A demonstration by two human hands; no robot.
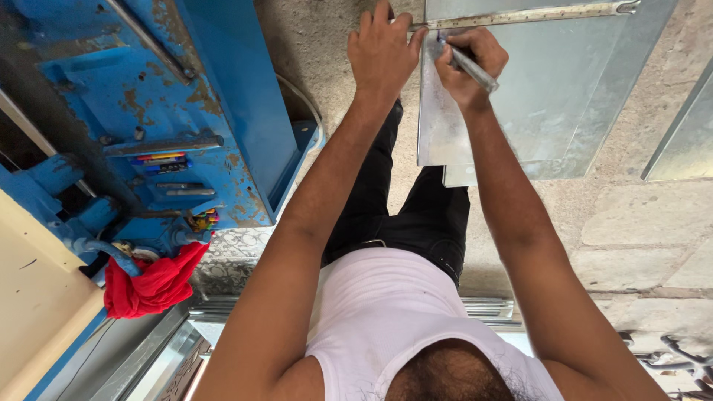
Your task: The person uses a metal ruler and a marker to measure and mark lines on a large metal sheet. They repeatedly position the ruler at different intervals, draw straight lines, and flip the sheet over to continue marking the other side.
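While the head camera is looking straight down over a white vest and dark trousers, the person is marking a flat grey sheet of galvanised metal [549,89] lying on the stone floor [639,230] at the far side of the scene. The left hand [382,48] is pressing flat, fingers spread, on the near end of a long steel ruler [520,15] lying across the sheet, so it is holding nothing in a closed grip. The right hand [468,67] is pinching a slim grey marking pen [469,65] in a narrow grip, its tip touching the sheet just beside the ruler's edge.

The step in hand seems to be ruling or ticking a line. The next move probably calls for keeping the ruler from slipping while the tip is following its edge.

To the left, a rusty blue-painted metal machine [186,111] is standing, its recessed ledge [174,178] holding several coloured pens or markers [160,162]. A red cloth [156,286] is hanging below it. A second metal sheet [679,134] is lying at the far right.
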